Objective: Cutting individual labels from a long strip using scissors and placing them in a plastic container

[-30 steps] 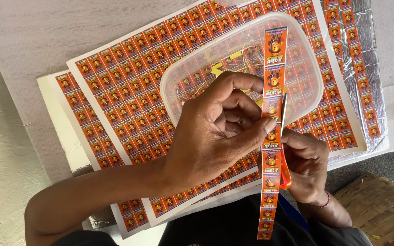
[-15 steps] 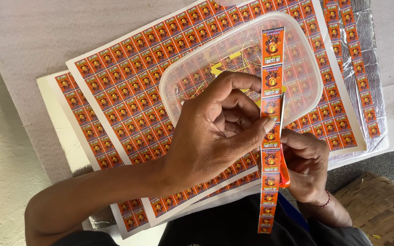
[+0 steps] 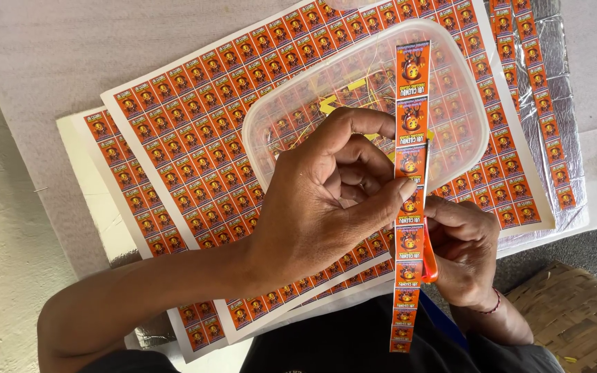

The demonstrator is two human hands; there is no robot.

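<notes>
Large sheets of small orange labels [image 3: 195,131] are lying across a pale surface [image 3: 57,55]. A clear plastic tub [image 3: 298,103] is resting on them, possibly holding yellow scraps. The left hand [image 3: 312,214] is pinching a long orange label strip [image 3: 410,200] above the tub. The right hand [image 3: 464,252] is gripping orange-handled scissors [image 3: 428,259] beside the strip.
</notes>
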